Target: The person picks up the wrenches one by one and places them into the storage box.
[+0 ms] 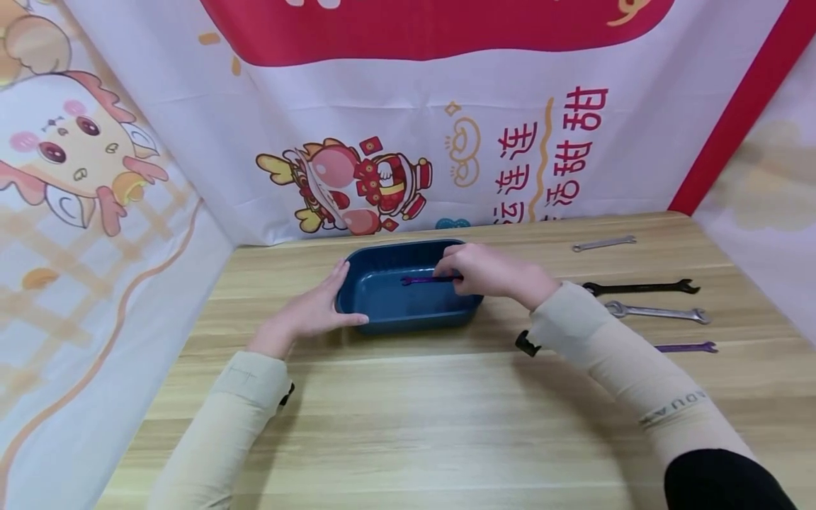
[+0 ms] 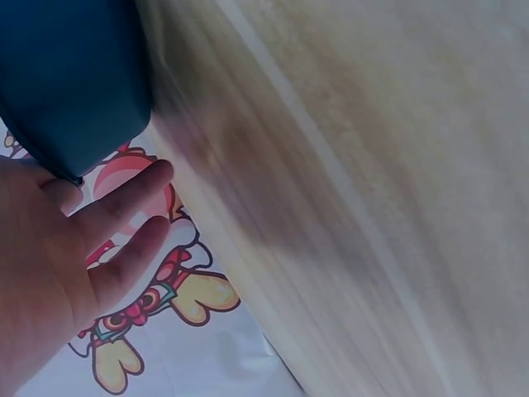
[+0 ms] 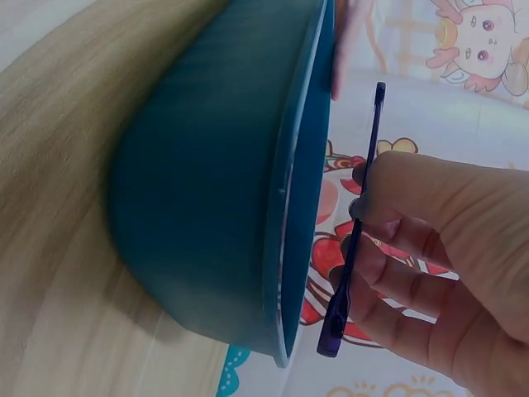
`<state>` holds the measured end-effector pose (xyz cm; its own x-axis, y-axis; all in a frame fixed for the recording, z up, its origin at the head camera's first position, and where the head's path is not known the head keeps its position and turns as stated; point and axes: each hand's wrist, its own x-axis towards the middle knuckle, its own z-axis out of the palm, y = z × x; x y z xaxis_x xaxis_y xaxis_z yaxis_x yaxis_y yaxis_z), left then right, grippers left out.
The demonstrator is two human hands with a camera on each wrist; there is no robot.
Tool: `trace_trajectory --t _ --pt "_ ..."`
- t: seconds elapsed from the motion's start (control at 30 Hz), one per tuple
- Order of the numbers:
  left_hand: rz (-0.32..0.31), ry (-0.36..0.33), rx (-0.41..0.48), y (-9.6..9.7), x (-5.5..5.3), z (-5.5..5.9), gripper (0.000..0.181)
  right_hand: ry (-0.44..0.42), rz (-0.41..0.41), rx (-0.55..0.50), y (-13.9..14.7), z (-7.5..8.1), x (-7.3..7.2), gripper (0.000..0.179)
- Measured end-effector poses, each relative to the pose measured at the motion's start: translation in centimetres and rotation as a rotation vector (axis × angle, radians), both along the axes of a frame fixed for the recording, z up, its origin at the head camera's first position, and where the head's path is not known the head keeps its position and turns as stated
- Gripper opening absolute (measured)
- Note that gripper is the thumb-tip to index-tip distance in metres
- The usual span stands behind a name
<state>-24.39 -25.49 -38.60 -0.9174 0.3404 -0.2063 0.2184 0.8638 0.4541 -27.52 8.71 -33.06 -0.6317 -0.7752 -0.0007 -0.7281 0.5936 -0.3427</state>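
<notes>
A dark blue rectangular bin (image 1: 408,322) stands on the wooden table. My right hand (image 1: 487,273) pinches a purple open-end wrench (image 1: 417,280) over the bin's right half. In the right wrist view, this wrench (image 3: 354,248) lies between thumb and fingertips, just above the bin's rim (image 3: 285,207). My left hand (image 1: 312,312) rests against the bin's left end, thumb along the near side and fingers at the far left corner. The left wrist view shows that hand (image 2: 50,256) with fairly straight, spread fingers beside the bin (image 2: 74,91).
To the right lie a small silver wrench (image 1: 604,244), a black wrench (image 1: 644,287), a larger silver wrench (image 1: 659,312) and another purple wrench (image 1: 691,348), partly hidden by my right sleeve (image 1: 612,354). Printed cloth (image 1: 395,92) hangs behind the table (image 1: 408,425).
</notes>
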Motion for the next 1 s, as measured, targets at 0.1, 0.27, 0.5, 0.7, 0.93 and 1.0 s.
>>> trace_trajectory --t 0.1,0.27,0.5,0.7,0.93,1.0 --pt "0.003 -0.005 -0.003 0.0 -0.1 0.0 0.128 -0.004 0.007 0.015 -0.5 -0.1 0.0 0.034" --pt "0.007 -0.016 0.003 0.0 0.0 0.2 0.129 -0.004 0.034 0.023 -1.4 -0.6 -0.2 0.034" --pt "-0.001 -0.023 0.016 0.1 0.0 0.2 0.128 -0.017 0.048 0.009 -2.4 -1.2 -0.4 0.033" --pt "0.002 -0.034 0.035 0.0 0.4 0.1 0.131 -0.055 0.027 0.014 -3.3 -2.1 -0.5 0.033" --pt "0.011 -0.036 0.044 0.0 0.3 0.0 0.13 -0.11 0.011 -0.01 -4.1 -3.0 -1.0 0.032" --pt "0.012 -0.038 0.041 0.0 0.2 0.0 0.128 -0.123 0.012 -0.012 -4.3 -3.2 -1.2 0.032"
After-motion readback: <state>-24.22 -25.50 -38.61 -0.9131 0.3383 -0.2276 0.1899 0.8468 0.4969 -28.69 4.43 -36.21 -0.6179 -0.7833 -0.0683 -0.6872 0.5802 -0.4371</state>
